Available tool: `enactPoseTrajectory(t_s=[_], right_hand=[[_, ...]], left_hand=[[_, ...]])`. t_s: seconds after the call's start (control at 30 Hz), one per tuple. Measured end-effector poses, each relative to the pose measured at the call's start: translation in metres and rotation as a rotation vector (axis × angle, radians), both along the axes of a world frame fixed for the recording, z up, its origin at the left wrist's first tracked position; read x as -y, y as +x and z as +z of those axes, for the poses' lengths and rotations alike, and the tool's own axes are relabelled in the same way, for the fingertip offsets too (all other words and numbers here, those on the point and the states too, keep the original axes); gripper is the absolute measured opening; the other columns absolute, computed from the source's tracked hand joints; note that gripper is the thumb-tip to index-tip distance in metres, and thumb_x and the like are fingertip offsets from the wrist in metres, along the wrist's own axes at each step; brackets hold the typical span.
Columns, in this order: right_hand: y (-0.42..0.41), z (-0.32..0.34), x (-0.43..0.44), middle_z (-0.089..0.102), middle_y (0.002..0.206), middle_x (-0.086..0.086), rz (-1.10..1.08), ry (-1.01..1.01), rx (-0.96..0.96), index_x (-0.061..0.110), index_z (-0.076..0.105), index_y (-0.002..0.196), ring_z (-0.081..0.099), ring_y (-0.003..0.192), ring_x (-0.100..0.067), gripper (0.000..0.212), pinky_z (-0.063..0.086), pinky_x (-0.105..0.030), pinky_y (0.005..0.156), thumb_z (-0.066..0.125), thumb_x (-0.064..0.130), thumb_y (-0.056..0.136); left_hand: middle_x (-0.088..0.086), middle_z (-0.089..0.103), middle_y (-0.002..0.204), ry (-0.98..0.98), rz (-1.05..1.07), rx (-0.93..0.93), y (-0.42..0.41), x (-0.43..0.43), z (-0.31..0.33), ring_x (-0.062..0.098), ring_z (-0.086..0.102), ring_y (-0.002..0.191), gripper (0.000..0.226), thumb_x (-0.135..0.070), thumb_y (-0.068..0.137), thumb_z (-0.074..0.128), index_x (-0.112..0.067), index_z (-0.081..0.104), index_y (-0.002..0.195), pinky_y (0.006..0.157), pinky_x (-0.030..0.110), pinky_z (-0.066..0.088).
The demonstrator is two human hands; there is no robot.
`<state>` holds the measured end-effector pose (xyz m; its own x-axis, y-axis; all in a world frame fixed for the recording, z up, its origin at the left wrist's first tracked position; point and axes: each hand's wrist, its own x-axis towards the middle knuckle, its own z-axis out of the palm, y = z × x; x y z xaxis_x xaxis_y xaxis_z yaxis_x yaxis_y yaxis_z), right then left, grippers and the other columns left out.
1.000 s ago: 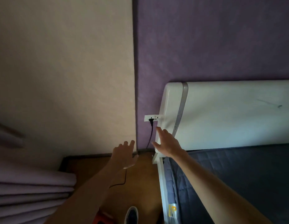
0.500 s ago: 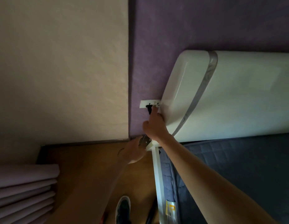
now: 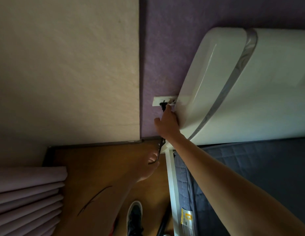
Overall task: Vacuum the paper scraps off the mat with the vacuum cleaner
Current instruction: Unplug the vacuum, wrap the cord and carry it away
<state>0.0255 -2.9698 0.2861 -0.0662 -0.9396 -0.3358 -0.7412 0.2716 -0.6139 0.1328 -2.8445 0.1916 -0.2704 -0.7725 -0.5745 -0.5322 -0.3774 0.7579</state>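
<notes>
Closest to the camera, down at the bottom edge, there's a dark shoe (image 3: 134,217) on the wooden floor (image 3: 97,159). Right beside it is a bit of dark ribbed hose (image 3: 162,225), too cropped for me to say much about it. To the left is a stack of pale purple curtain folds (image 3: 27,193). To the right runs the white bed rail (image 3: 171,184) with a yellow label (image 3: 186,218) stuck on it, and next to that a mattress in a blue quilted cover (image 3: 250,167).

A bit further out, the left hand (image 3: 148,167) is low over the floor next to the rail. Its fingers are curled around the black cord (image 3: 158,153), which hangs down from the wall. It's dim and a little smeary there, but the cord clearly crosses the fingers.

The right arm reaches up across the mattress corner. The right hand (image 3: 167,123) is at the wall, with the index fingertip touching the black plug (image 3: 162,105) and the thumb sticking out to the left. The back of the hand hides the rest, so I can't tell if it's actually gripping the plug or just resting on it.

The plug is seated in the white outlet (image 3: 162,100) on the purple wall (image 3: 165,48), tucked just beside the edge of the big white headboard (image 3: 267,91). A cream wall (image 3: 63,65) fills the left side.
</notes>
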Motion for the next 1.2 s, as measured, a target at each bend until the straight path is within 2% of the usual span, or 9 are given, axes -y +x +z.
enactPoseTrajectory(t_s=[0.13, 0.3, 0.43, 0.53, 0.63, 0.77, 0.87, 1.03, 1.2], right_hand=[[0.008, -0.007, -0.003, 0.059, 0.122, -0.021, -0.104, -0.125, -0.028, 0.000, 0.036, 0.136, 0.060, 0.114, -0.032, 0.040, 0.048, -0.032, 0.090, 0.048, 0.014, 0.100], [0.014, -0.015, -0.002, 0.062, 0.117, -0.020, -0.203, -0.212, -0.074, -0.001, 0.044, 0.129, 0.063, 0.106, -0.030, 0.029, 0.047, -0.027, 0.081, 0.040, 0.014, 0.105], [0.019, -0.017, 0.004, 0.060, 0.122, -0.022, -0.242, -0.186, -0.142, -0.001, 0.039, 0.135, 0.061, 0.112, -0.033, 0.032, 0.049, -0.033, 0.088, 0.039, 0.008, 0.103], [0.019, -0.018, 0.004, 0.059, 0.124, -0.022, -0.247, -0.166, -0.160, -0.002, 0.040, 0.134, 0.060, 0.114, -0.032, 0.033, 0.049, -0.033, 0.090, 0.041, 0.005, 0.102], [0.019, -0.020, 0.004, 0.060, 0.124, -0.023, -0.238, -0.161, -0.165, -0.001, 0.043, 0.132, 0.061, 0.114, -0.033, 0.032, 0.051, -0.035, 0.092, 0.043, 0.003, 0.100], [0.019, -0.020, 0.004, 0.058, 0.125, -0.025, -0.232, -0.187, -0.162, -0.001, 0.038, 0.137, 0.061, 0.114, -0.035, 0.039, 0.053, -0.038, 0.093, 0.046, 0.001, 0.099], [0.019, -0.019, 0.003, 0.055, 0.131, -0.025, -0.220, -0.190, -0.162, 0.001, 0.038, 0.141, 0.057, 0.119, -0.036, 0.043, 0.052, -0.040, 0.096, 0.046, 0.003, 0.099], [0.018, -0.019, -0.008, 0.059, 0.124, -0.022, -0.242, -0.189, -0.118, 0.002, 0.044, 0.133, 0.059, 0.114, -0.035, 0.039, 0.052, -0.040, 0.093, 0.050, 0.000, 0.095], [0.011, -0.027, -0.055, 0.062, 0.120, -0.020, -0.270, -0.195, -0.055, 0.002, 0.049, 0.122, 0.063, 0.107, -0.035, 0.024, 0.056, -0.043, 0.086, 0.046, 0.003, 0.098]], left_hand=[[-0.012, 0.062, 0.108, -0.153, 0.022, 0.012, 0.002, -0.015, -0.001, 0.004, 0.062, 0.104, 0.028, -0.032, 0.102, 0.051, -0.024, 0.053, 0.129, 0.085, 0.016, 0.048], [-0.014, 0.063, 0.090, -0.225, 0.064, -0.060, 0.000, -0.030, -0.005, 0.003, 0.064, 0.087, 0.021, -0.033, 0.103, 0.048, -0.024, 0.056, 0.120, 0.081, 0.019, 0.051], [-0.003, 0.061, 0.078, -0.222, 0.086, -0.148, -0.001, -0.030, 0.003, 0.011, 0.062, 0.073, 0.009, -0.026, 0.104, 0.046, -0.023, 0.054, 0.108, 0.071, 0.025, 0.050], [0.009, 0.060, 0.076, -0.223, 0.081, -0.188, -0.004, -0.032, 0.008, 0.024, 0.061, 0.072, 0.014, -0.023, 0.105, 0.046, -0.014, 0.053, 0.097, 0.070, 0.036, 0.052], [0.016, 0.057, 0.077, -0.223, 0.099, -0.173, -0.008, -0.033, 0.008, 0.030, 0.059, 0.070, 0.018, -0.024, 0.105, 0.044, -0.011, 0.052, 0.097, 0.065, 0.037, 0.050], [0.019, 0.048, 0.070, -0.217, 0.105, -0.181, -0.010, -0.033, 0.009, 0.026, 0.046, 0.058, 0.021, -0.023, 0.105, 0.044, -0.020, 0.046, 0.084, 0.058, 0.033, 0.041], [0.008, 0.046, 0.071, -0.177, 0.111, -0.185, -0.012, -0.032, 0.019, 0.013, 0.048, 0.062, 0.019, -0.022, 0.104, 0.046, -0.031, 0.046, 0.088, 0.059, 0.031, 0.045], [-0.004, 0.045, 0.068, -0.102, 0.065, -0.218, -0.022, -0.044, 0.032, -0.006, 0.052, 0.052, 0.011, -0.016, 0.105, 0.043, -0.022, 0.044, 0.096, 0.054, 0.012, 0.045], [-0.005, 0.041, 0.065, -0.050, 0.074, -0.155, -0.020, -0.082, 0.020, 0.004, 0.044, 0.052, 0.028, -0.016, 0.105, 0.043, -0.028, 0.040, 0.079, 0.056, 0.020, 0.039]])
